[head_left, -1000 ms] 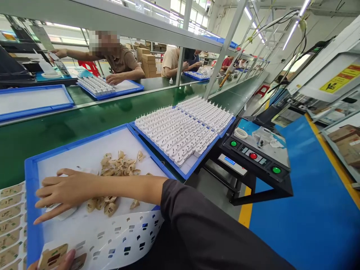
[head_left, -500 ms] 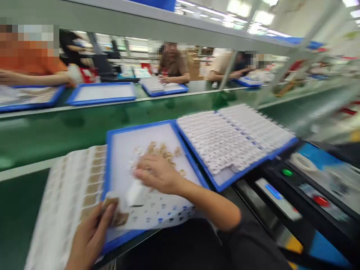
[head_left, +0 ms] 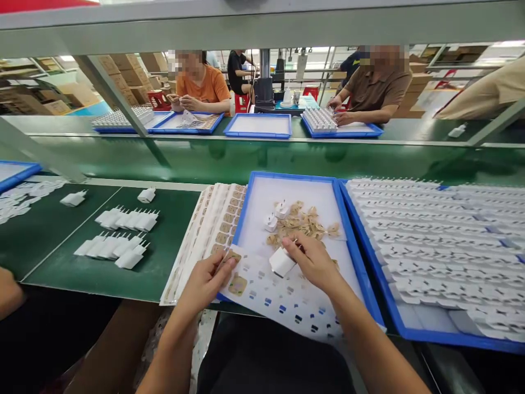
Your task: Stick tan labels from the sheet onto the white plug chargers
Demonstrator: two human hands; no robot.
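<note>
While the right hand (head_left: 314, 261) pinches a small white plug adapter (head_left: 281, 262) between thumb and fingers just above the near edge of a blue tray (head_left: 246, 216), the left hand (head_left: 204, 283) is closed on the corner of a white label sheet (head_left: 287, 303), its thumb pressing a tan label (head_left: 232, 256) at that corner. The sheet lies over the tray's near rim and hangs toward the person's lap; most of its cut-outs are bare, and one more tan label (head_left: 238, 285) sits just beside the left thumb. Inside the tray, beyond the held adapter, two loose adapters (head_left: 275, 215) lie next to a heap of crumpled tan backing scraps (head_left: 303, 221). Touching the tray's left side, a stack of label sheets (head_left: 213, 230) fans out on the green worktop (head_left: 172, 257). Further left, two rows of white adapters (head_left: 118, 232) lie side by side on the worktop, with single ones (head_left: 146, 195) beyond them. To the right, a second blue tray (head_left: 414, 335) abuts the first and is packed with rows of white adapters (head_left: 435, 235). Across the green conveyor belt (head_left: 246, 158), a person in an orange top (head_left: 200, 87) and a person in a brown top (head_left: 375, 90) work over their own blue trays (head_left: 259, 126).
</note>
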